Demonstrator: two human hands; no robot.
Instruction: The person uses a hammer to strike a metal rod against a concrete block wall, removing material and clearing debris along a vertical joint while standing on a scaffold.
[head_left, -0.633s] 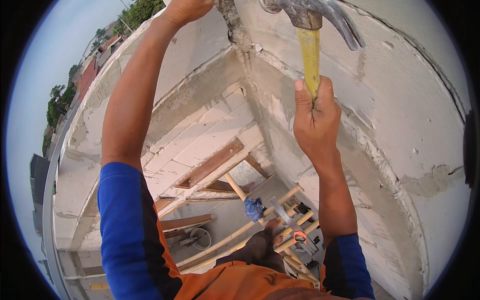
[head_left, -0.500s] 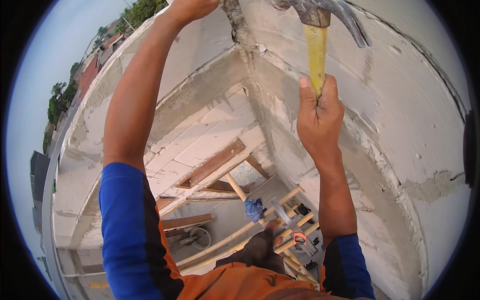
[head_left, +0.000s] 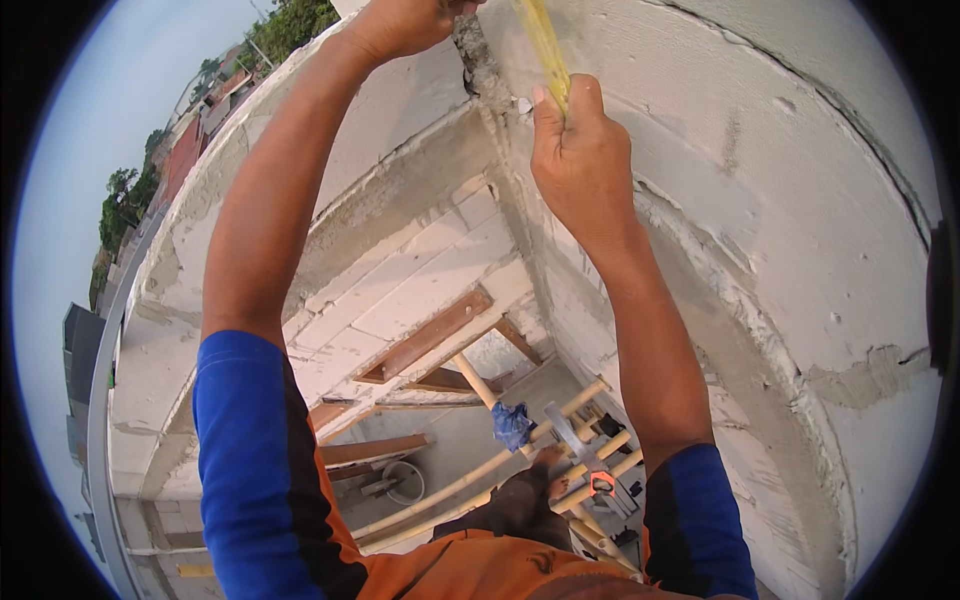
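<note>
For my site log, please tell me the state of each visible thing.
Right hand: closed around yellow handle
Yellow handle: tilted, upper end out of view
Left hand: partly out of view
Saw: lying across poles
Blue bundle: crumpled
Block wall: patchily mortared

The left hand (head_left: 405,24) is cut by the view's far edge; whether it holds something cannot be told. In the right hand (head_left: 585,165), the yellow handle (head_left: 541,44) is blurred, its far end outside. Dark things (head_left: 609,425) among the poles (head_left: 586,397) are too small to recognise.
</note>
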